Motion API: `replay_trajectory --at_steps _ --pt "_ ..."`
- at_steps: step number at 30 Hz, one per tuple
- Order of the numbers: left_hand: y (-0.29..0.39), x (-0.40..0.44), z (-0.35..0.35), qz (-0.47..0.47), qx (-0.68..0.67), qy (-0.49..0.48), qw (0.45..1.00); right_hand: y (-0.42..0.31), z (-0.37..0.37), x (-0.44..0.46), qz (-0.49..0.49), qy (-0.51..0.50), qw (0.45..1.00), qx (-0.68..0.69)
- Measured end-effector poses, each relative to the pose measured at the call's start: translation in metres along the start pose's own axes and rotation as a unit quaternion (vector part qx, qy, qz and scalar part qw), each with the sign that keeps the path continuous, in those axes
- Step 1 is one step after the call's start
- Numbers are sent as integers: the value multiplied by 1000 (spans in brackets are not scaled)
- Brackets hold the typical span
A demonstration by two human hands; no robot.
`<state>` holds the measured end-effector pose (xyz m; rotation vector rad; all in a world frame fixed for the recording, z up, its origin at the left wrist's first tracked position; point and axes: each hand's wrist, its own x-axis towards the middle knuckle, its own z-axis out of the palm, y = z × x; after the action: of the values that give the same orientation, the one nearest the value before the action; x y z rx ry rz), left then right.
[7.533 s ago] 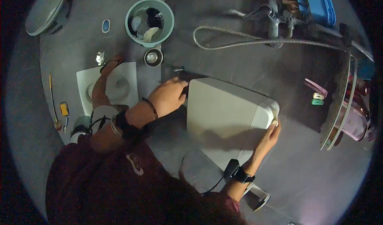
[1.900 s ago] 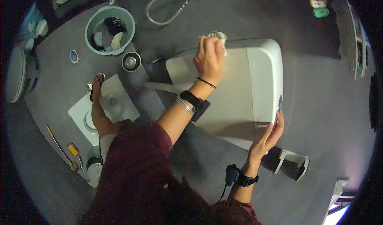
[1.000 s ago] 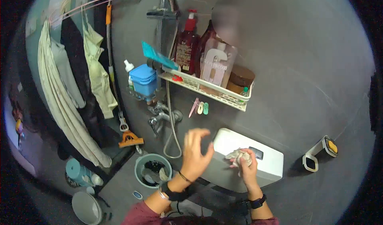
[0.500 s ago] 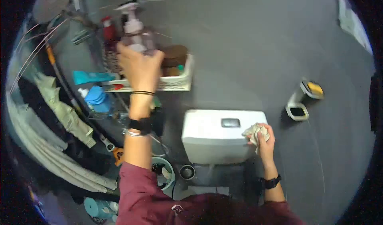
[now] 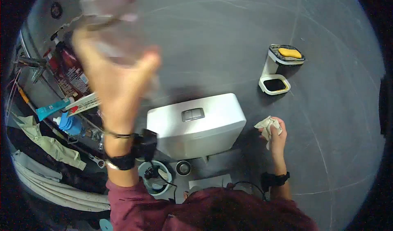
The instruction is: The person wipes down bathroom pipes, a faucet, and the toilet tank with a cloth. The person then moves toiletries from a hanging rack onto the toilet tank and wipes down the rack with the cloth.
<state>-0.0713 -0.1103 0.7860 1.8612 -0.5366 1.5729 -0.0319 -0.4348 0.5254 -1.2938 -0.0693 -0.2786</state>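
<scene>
My left hand [image 5: 116,79], smeared by motion, is raised on the left, its fingers round a clear, pinkish pump bottle [image 5: 118,38]. The bottle's upper part is blurred and its label cannot be read. In my right hand [image 5: 278,137] is a crumpled pale cloth [image 5: 268,125], pinched between thumb and fingers. This hand is just right of the white toilet cistern [image 5: 196,126], apart from it. A two-part flush button [image 5: 193,114] sits in the cistern's lid.
Left of the cistern, a white wall rack [image 5: 86,103] holds dark red pump bottles [image 5: 73,65]. A teal tube [image 5: 53,108] and a blue bottle [image 5: 73,124] are near it. On the right wall is a soap holder [image 5: 268,69] with yellow soap [image 5: 289,53]. Below stands a bucket [image 5: 141,171].
My left hand has lifted the pump bottle away from the rack, up towards the camera. My right hand with the cloth has moved off the cistern to its right. The view has turned.
</scene>
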Motion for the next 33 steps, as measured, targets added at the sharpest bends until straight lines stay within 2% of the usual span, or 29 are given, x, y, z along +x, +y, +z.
replay_trajectory --at_steps 1,2,3,4,6,10,15,17,20,22,24,26,28,30,32,33 --pt "0 -11 21 23 145 -27 989 -1 -3 1 -6 -2 1000 -17" --pt "2 -30 44 -55 77 -62 994 1 -6 2 -8 -2 1000 -19" --pt "3 -48 68 -192 -13 -116 974 6 -11 4 -24 -18 1000 -9" --pt "-3 -67 90 -218 -33 -130 967 7 -15 6 -41 -35 999 3" --pt "-25 -105 130 -228 -41 -119 965 5 -21 7 -35 -42 998 14" --pt "-37 -143 174 -231 30 -76 970 3 -33 9 -30 -57 998 23" --pt "-38 -164 196 -255 120 -64 957 12 -37 17 -26 -42 999 21" --pt "-43 -172 200 -258 142 -46 954 9 -33 19 15 -30 999 10" --pt "-49 -180 202 -247 188 -42 949 7 -24 24 29 -83 996 18" --pt "-43 -185 200 -275 171 -32 946 13 -18 25 14 -89 996 17" --pt "-43 -192 190 -302 204 -68 929 19 -1 29 0 -91 996 16" --pt "-37 -193 168 -243 197 -56 948 17 8 27 0 -123 992 22" --pt "-29 -174 139 -238 215 -53 946 21 11 27 14 -129 992 1" --pt "-25 -148 99 -154 225 -33 961 25 14 26 22 -142 990 -1" --pt "-28 -105 45 -72 286 25 955 31 15 27 30 -147 989 -6" --pt "-31 -85 19 -76 316 48 944 36 15 28 29 -154 988 -5"
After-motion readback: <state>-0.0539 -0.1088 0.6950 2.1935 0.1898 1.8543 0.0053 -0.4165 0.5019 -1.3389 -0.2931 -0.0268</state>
